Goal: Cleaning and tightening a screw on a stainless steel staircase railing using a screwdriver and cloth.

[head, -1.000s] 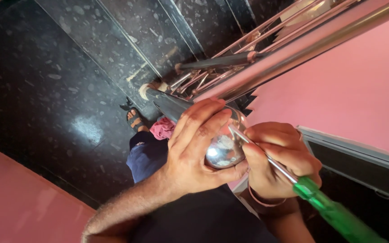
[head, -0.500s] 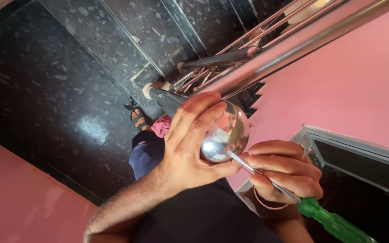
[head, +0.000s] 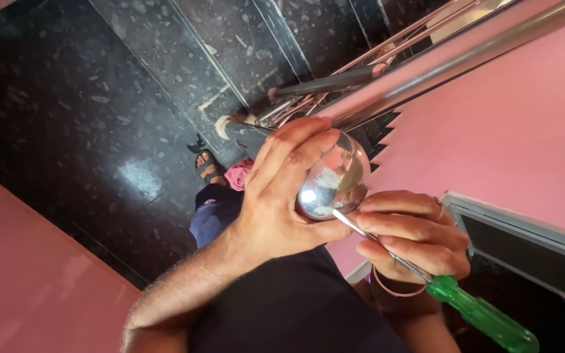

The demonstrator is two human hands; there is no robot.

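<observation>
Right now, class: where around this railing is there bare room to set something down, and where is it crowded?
Free: the black speckled floor, bordered by the pink wall and the steps. Crowded: the steel ball at the handrail end, gripped by the left hand, with the right hand pressing a green-handled screwdriver against it.

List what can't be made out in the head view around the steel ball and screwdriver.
- Screwdriver tip: where it meets the steel ball, too small to tell what it engages.
- Screwdriver shaft middle: hidden by the right hand fingers.
- Ball's left side: covered by the left hand.
- Handrail far end: cut off by the top edge.
- Ball's reflections: blurred.
</observation>
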